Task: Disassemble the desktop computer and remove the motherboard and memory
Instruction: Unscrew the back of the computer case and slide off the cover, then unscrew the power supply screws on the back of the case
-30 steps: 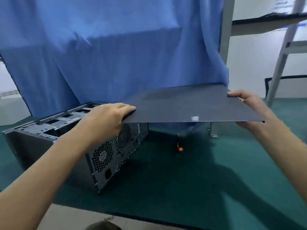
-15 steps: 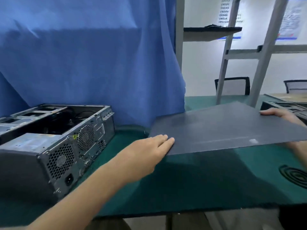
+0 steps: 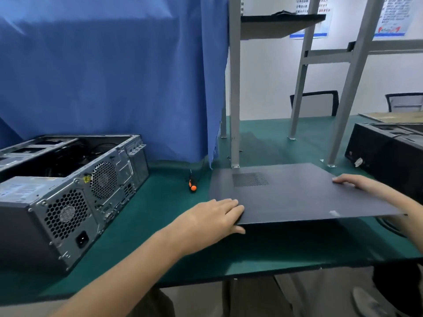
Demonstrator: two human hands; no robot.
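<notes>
Head view: the opened desktop computer [image 3: 68, 197] lay at the tabletop's [image 3: 160, 216] left edge. The left hand [image 3: 206, 223] pinched the side panel [image 3: 297, 195] at its near-left corner, fingers together above, thumb beneath. The right hand [image 3: 357, 183] held its right edge, fingers together on top.

Extends both bare arms forward. Stretches the left forearm in from the lower left, wrist straight, and pinches the near left corner of a panel [image 3: 297, 195] with the left hand [image 3: 210, 221]: fingers flat and close together on top, thumb tucked under the edge. Angles the right forearm in from the right edge of view and holds the panel's right side with the right hand [image 3: 361, 185], fingers laid over the top, thumb out of sight.
</notes>
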